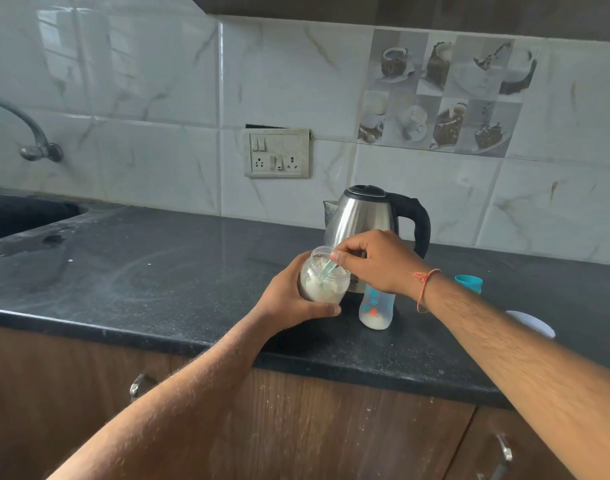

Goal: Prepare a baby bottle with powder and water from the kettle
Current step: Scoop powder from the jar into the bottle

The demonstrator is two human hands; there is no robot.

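While powder already lies in the bottom of the open baby bottle (pixel 376 304) standing on the black countertop (pixel 158 271), dosing looks underway: left hand (pixel 289 303) grips the tilted powder jar (pixel 324 277); right hand (pixel 376 261) pinches a green scoop (pixel 326 270) inside it. Outstanding, judged: water from steel kettle (pixel 365 216) behind; teal cap (pixel 468 281) lies apart.

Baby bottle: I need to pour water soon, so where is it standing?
In the head view, the baby bottle stands upright on the black counter, right of centre, just before the kettle.
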